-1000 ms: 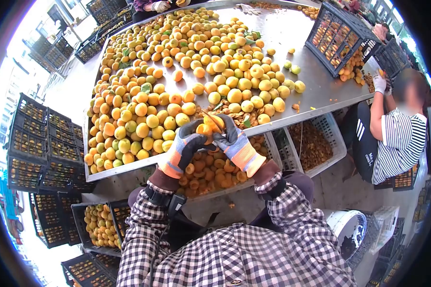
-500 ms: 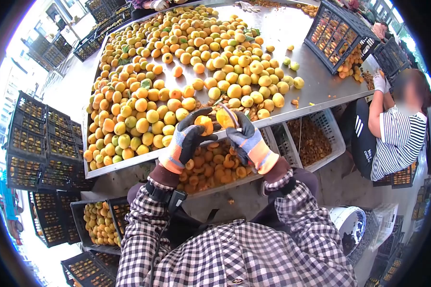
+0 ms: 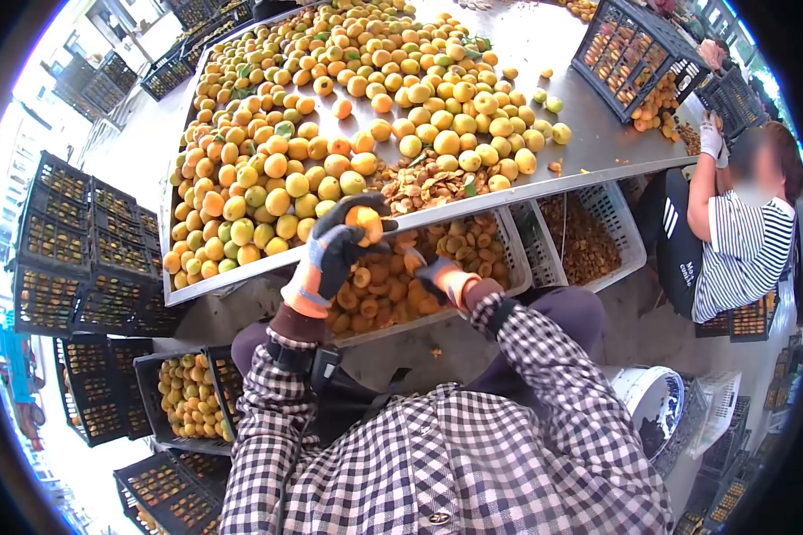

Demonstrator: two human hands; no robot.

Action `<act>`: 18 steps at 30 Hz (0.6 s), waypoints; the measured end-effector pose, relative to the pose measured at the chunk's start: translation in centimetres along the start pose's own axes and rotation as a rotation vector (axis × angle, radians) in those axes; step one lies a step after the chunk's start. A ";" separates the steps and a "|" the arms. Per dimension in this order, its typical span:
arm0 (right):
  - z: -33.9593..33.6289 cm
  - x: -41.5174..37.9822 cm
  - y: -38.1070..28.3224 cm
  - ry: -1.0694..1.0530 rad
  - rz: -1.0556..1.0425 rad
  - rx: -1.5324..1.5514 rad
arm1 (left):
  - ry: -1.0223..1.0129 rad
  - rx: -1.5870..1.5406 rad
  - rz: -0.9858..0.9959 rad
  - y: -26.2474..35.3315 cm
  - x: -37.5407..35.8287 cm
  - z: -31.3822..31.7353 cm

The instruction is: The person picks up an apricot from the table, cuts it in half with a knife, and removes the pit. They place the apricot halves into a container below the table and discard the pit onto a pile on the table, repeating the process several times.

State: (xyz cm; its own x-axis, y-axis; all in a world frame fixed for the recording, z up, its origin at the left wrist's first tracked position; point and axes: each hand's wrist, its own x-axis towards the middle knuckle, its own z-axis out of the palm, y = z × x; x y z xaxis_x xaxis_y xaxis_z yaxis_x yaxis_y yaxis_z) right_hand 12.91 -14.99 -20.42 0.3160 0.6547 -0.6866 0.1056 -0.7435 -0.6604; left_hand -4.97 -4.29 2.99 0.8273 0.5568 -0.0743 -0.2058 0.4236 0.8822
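Note:
My left hand, in a dark-palmed work glove with an orange cuff, holds an orange apricot near the table's front edge. My gloved right hand is lower, over the crate of halved apricots. Its fingers are bent downward and partly hidden; something orange shows at their tips, but I cannot make out whether they hold it. Whole apricots are heaped on the metal table. A pile of brown pits and scraps lies by its front edge.
Right of the fruit crate stands a white crate of brown scraps. A tilted black crate spills fruit on the table. A co-worker sits at the right. Black crates are stacked left; a white bucket stands lower right.
My right hand has moved down from the table edge to the crate, away from my left hand. My left hand still holds an apricot, slightly further left. The scrap pile shows more fully.

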 end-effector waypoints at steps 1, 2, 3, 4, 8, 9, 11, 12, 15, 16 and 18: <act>-1.3 -3.8 -3.5 -0.080 0.028 0.290 | 0.012 0.003 -0.043 -0.8 -0.9 0.0; -2.4 -6.6 -6.0 -0.093 0.063 0.332 | 0.026 0.009 -0.083 -1.8 -1.7 -0.4; -2.4 -6.5 -6.4 -0.084 0.127 0.311 | 0.059 -0.159 -0.085 -3.1 -2.7 -0.1; -2.3 -6.5 -6.1 -0.077 0.192 0.289 | 0.033 -0.181 -0.062 -3.2 -3.7 0.4; -1.0 -5.7 -0.9 -0.072 -0.726 -0.686 | 0.037 -0.167 0.006 -4.0 -6.1 0.6; -0.7 -8.7 -3.0 -0.009 -0.457 -0.633 | 0.034 -0.147 0.040 -4.3 -6.3 0.4; -0.8 -12.0 -4.1 0.105 -0.522 -0.179 | 0.057 -0.088 0.081 -4.3 -7.1 0.4; -0.8 -12.9 -4.3 0.139 -0.559 0.107 | 0.057 -0.091 0.087 -4.5 -7.3 0.4; -2.4 -19.0 -8.5 0.114 -0.627 0.699 | -0.007 -0.074 0.106 -5.2 -7.3 1.0; -2.7 -19.6 -9.0 0.081 -0.711 0.872 | -0.020 -0.075 0.106 -5.0 -7.4 1.6; -2.9 -20.9 -10.5 0.120 -0.795 1.083 | -0.042 -0.091 0.107 -4.6 -8.0 3.2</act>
State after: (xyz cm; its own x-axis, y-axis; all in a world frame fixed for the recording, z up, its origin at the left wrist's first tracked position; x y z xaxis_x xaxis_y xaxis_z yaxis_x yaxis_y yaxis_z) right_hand 7.91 -21.27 1.76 0.6035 0.7972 -0.0153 -0.4771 0.3457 -0.8080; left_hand -8.96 -12.95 1.01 0.8188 0.5728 0.0393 -0.3392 0.4275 0.8380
